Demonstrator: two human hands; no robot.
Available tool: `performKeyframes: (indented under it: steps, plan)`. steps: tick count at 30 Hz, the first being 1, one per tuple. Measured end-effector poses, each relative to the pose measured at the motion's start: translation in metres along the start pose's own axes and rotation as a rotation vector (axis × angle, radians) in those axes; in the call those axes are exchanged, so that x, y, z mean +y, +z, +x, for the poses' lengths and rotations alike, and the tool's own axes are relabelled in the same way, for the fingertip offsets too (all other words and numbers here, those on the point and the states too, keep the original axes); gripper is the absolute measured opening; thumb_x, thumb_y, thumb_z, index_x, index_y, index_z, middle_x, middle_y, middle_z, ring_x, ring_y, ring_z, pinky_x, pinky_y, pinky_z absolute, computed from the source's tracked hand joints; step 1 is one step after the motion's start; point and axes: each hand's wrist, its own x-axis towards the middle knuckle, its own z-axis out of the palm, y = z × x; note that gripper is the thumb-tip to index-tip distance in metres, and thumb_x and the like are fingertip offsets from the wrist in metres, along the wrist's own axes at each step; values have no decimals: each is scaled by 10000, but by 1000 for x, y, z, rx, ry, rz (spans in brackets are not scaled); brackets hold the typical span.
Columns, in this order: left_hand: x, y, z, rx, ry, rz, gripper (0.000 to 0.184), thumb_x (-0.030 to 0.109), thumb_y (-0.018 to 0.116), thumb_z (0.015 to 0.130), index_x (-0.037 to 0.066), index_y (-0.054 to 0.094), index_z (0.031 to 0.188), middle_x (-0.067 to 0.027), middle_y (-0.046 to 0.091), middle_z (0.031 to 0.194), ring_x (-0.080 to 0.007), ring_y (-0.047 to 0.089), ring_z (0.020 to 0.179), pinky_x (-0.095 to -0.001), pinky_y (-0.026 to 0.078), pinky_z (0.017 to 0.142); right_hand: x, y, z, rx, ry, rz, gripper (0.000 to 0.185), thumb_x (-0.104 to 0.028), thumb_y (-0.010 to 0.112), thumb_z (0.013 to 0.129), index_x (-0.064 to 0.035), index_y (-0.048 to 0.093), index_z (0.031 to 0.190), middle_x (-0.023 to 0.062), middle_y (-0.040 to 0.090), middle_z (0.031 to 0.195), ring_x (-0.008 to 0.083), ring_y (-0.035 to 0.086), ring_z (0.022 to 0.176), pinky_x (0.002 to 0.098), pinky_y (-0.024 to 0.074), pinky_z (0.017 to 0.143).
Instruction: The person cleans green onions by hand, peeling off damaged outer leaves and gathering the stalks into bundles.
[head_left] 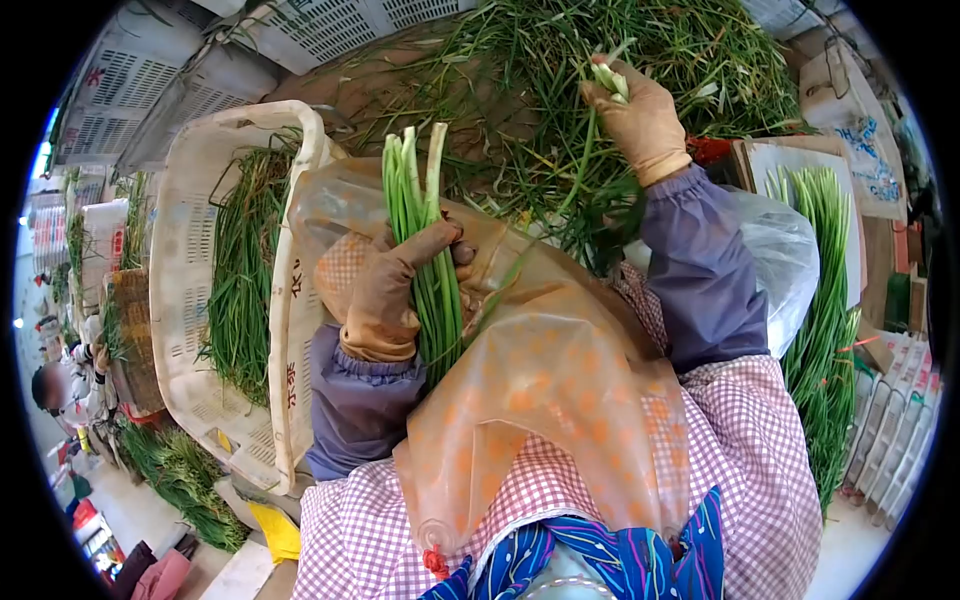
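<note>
My left hand (395,285), in a brown-stained glove, is closed around a bunch of green vegetable stalks (428,270) with pale cut ends pointing up. Their exact kind, scallion-like or chive-like, I cannot tell. Held upright, the bunch stands in front of the clear orange-patterned plastic apron (555,380) over my lap. Farther out, my right hand (642,115), also gloved, pinches a few pale-ended stalks (610,80). Long green leaves trail down from beneath this hand toward the apron. Below it lies a dark green leafy clump (600,225).
A white plastic crate (283,300) at my left holds green stalks (245,260). Loose leaves (700,50) are heaped on the floor ahead. Long bundled stalks (820,300) lie at my right, beside a clear plastic bag (775,260). Another person (75,385) is at far left.
</note>
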Motion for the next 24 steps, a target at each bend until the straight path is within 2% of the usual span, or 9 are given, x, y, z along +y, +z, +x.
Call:
performKeyframes:
  steps: [2,3,4,7,12,16,19,21,24]
  plan:
    - [-1,-1,3,-32,-62,-85,217,160,630,815,47,564,987,-148,635,811,-220,623,604,-325,524,475,1,-2,-4,-8,-34,92,257,-233,684,799,-71,657,998,74,676,885,142,629,764,267,509,662]
    - [-3,-2,4,-62,-137,-171,244,208,618,823,48,565,998,-146,636,822,-222,623,630,-346,530,510,-38,-5,-24,-162,-19,171,220,-176,669,820,-66,655,1009,54,654,872,126,601,796,241,501,693]
    - [-6,0,6,-65,-150,-168,244,208,618,823,48,565,998,-146,636,822,-222,623,630,-346,530,510,-38,19,-35,-398,-33,391,197,-174,667,820,-72,659,988,28,642,789,97,574,698,216,475,596]
    - [-4,5,6,-271,-183,-296,299,264,594,825,37,564,1018,-132,638,834,-227,630,693,-365,535,604,-70,18,-48,-637,337,706,135,-131,637,841,-36,642,938,-12,557,648,45,401,455,209,300,401]
    - [2,13,-8,-68,-146,-95,238,191,588,819,13,569,975,-113,638,833,-230,628,686,-338,535,647,-68,30,-54,-830,445,979,124,-117,633,837,-30,632,925,0,548,643,49,377,449,209,292,410]
    - [-1,13,1,-20,-113,-116,173,143,596,818,16,569,932,-97,628,811,-227,622,670,-322,535,624,-68,32,-60,-798,374,949,116,-121,652,820,-25,638,884,5,547,628,58,394,447,217,295,410]
    - [5,24,-6,186,99,-65,151,95,640,796,24,559,903,-64,609,787,-185,606,653,-270,514,594,-66,29,-61,-686,375,927,116,-125,661,815,-25,633,868,2,530,599,64,404,446,218,299,409]
    - [5,24,-10,196,396,415,196,86,695,762,32,556,888,-42,599,784,-137,587,647,-237,483,568,-62,35,-62,-645,393,939,122,-131,673,808,-24,626,844,1,517,579,70,405,441,221,302,407]
    - [3,30,-15,180,382,561,248,83,732,726,36,552,891,-33,589,758,-111,571,638,-233,458,546,-69,41,-65,-575,373,874,126,-139,682,802,-33,620,830,-1,527,596,69,426,450,221,319,410]
